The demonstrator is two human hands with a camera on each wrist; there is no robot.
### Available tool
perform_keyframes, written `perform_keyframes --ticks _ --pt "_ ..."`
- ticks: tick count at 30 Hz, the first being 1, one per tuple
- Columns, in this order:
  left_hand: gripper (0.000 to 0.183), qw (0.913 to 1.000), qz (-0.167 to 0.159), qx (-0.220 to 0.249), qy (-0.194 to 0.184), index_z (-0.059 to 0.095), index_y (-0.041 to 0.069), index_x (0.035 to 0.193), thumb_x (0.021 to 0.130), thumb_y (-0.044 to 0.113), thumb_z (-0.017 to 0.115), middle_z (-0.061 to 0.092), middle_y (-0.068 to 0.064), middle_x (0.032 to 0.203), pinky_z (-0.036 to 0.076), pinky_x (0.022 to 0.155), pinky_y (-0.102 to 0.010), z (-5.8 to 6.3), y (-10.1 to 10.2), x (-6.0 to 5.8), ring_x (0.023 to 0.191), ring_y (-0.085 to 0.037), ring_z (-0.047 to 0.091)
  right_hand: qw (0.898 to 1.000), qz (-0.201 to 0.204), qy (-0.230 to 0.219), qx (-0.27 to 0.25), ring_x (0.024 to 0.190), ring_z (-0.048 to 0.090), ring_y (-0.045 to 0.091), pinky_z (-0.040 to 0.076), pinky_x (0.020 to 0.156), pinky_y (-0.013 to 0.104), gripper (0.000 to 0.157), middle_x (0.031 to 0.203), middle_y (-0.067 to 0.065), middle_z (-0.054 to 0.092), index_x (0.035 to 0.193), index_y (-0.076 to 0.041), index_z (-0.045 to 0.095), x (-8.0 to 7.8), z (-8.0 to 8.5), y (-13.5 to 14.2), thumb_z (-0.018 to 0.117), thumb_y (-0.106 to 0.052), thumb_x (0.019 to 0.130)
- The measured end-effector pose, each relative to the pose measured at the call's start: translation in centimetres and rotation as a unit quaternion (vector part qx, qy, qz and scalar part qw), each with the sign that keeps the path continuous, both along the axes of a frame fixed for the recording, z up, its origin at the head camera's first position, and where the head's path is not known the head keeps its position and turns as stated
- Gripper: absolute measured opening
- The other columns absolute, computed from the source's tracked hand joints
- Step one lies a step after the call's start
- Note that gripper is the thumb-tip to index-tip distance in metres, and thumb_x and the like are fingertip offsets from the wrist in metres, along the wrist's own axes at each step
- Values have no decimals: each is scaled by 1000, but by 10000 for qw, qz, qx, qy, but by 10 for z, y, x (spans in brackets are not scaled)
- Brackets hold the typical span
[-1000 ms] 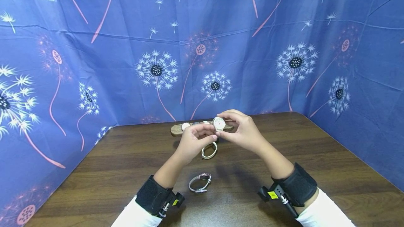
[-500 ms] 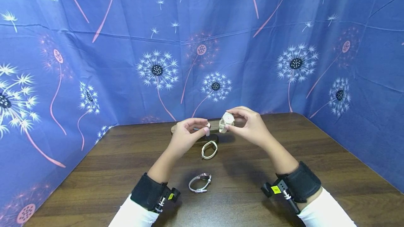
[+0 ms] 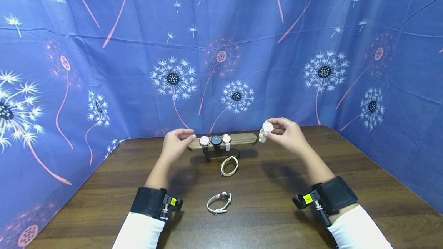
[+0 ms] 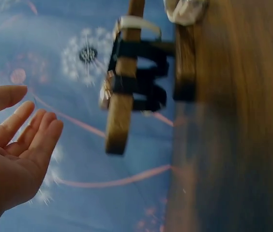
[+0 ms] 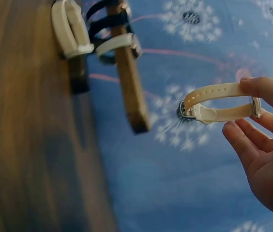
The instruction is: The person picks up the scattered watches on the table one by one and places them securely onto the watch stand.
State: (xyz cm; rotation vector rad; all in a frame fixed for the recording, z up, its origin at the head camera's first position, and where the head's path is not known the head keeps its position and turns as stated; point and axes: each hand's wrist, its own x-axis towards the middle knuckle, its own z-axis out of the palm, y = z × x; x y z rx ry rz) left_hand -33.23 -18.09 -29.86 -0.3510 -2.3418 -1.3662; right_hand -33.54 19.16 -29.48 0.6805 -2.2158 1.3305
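My right hand (image 3: 288,135) pinches a cream-strapped watch (image 3: 267,126) by its case, just off the right end of a wooden watch stand (image 3: 243,138). In the right wrist view the watch's strap (image 5: 216,91) is buckled into a loop, its edge facing the camera. My left hand (image 3: 175,143) is near the stand's left end, holding nothing; the left wrist view shows its fingers (image 4: 44,140) loosely bent and apart from the bar. Three watches sit side by side on the bar's left half: a pale-faced one (image 3: 204,140), a black one (image 3: 216,140) and a white-strapped one (image 3: 227,139).
A cream watch strap loop (image 3: 228,175) stands on the wooden table (image 3: 270,222) before the stand's dark base (image 3: 221,156). Nearer lies a white-strapped watch (image 3: 224,195) with a dark case. A blue dandelion-print cloth (image 3: 277,72) hangs behind and at both sides.
My hands have drawn apart. The left let go of the cream watch and moved left; the right carried the watch to the right, uncovering the stand and its watches.
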Motion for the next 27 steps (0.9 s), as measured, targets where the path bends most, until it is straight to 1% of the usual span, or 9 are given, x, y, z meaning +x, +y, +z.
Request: perform_keyframes --ticks 4,7,10,13,15,19,20,22,27 --pt "28 9988 367 -154 -290 70 -1 112 90 17 69 72 -15 105 55 82 -42 -10 -14 -9 98 -30 68 9994 -47 -332 71 90 67 19 54 72 17 42 110 23 65 120 5 62 -11 -13 8 77 -4 82" --pt "30 9947 517 -64 -883 68 0 116 92 18 66 70 -15 110 55 85 -42 -19 -19 -16 100 -31 67 9988 -12 -477 96 88 67 15 54 72 18 42 107 23 66 120 6 62 -18 -22 10 77 -3 82" --pt "32 9853 471 603 -1528 64 -3 121 95 15 63 66 -20 116 53 90 -43 -29 -22 -23 105 -35 65 9987 -44 -473 181 86 66 13 53 72 18 41 106 22 67 119 7 62 -25 -30 11 76 -2 82" --pt "33 9687 312 1563 -1904 59 -10 123 97 9 60 64 -25 115 53 90 -41 -36 -23 -30 106 -37 64 9988 -39 -445 214 86 67 19 53 73 18 41 106 23 67 119 8 61 -33 -36 9 76 -3 82" --pt "32 9559 246 2092 -2044 58 -12 123 97 7 59 66 -25 107 54 87 -39 -40 -23 -33 97 -34 69 9986 -22 -487 199 88 67 23 52 73 18 41 106 23 68 119 8 61 -38 -41 8 76 -2 82" --pt "31 9365 201 2698 -2233 58 -12 121 96 6 60 67 -14 90 56 81 -34 -44 -22 -35 76 -20 71 9980 -16 -613 155 87 66 22 52 74 19 40 104 23 68 119 9 62 -50 -51 5 76 -1 82" --pt "30 9339 195 2772 -2250 58 -12 121 96 6 60 66 -12 87 57 80 -33 -45 -21 -35 72 -17 70 9978 -31 -631 175 87 66 20 52 73 19 41 104 22 68 119 9 62 -52 -53 4 76 -1 82" --pt "30 9306 191 2887 -2243 58 -12 121 95 4 60 66 -10 82 57 78 -32 -45 -20 -34 70 -16 69 9976 -60 -663 184 87 65 19 52 73 20 41 104 21 68 119 8 62 -56 -56 2 77 -3 82" --pt "30 9255 221 3013 -2285 59 -11 121 95 4 61 66 -9 78 58 75 -29 -46 -18 -34 67 -15 69 9970 105 -757 112 92 66 27 53 73 20 43 107 24 67 121 10 61 -63 -60 -6 76 -6 84"
